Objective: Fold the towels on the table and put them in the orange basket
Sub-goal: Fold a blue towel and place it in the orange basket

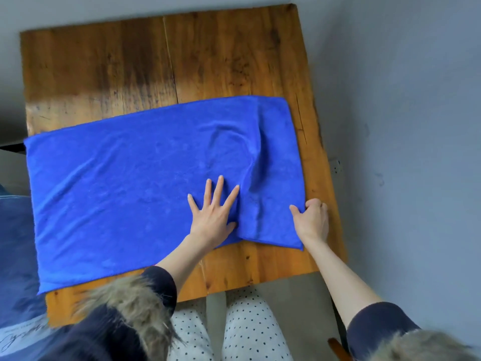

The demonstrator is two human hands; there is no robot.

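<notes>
While the left hand (212, 212) is pressing flat, fingers spread, on the blue towel (125, 183), the right hand (312, 217) is pinching the towel's edge just beside it, fingers curled round the cloth. Between the hands a ridge is bunching up, and the towel is lying spread across the bench (182, 61), reaching well out past the left hand. By my judgement a fold is only beginning; the next move likely calls for carrying the gripped edge across. No orange basket or other towels are showing, and the right fingertips are tucked from sight.
</notes>
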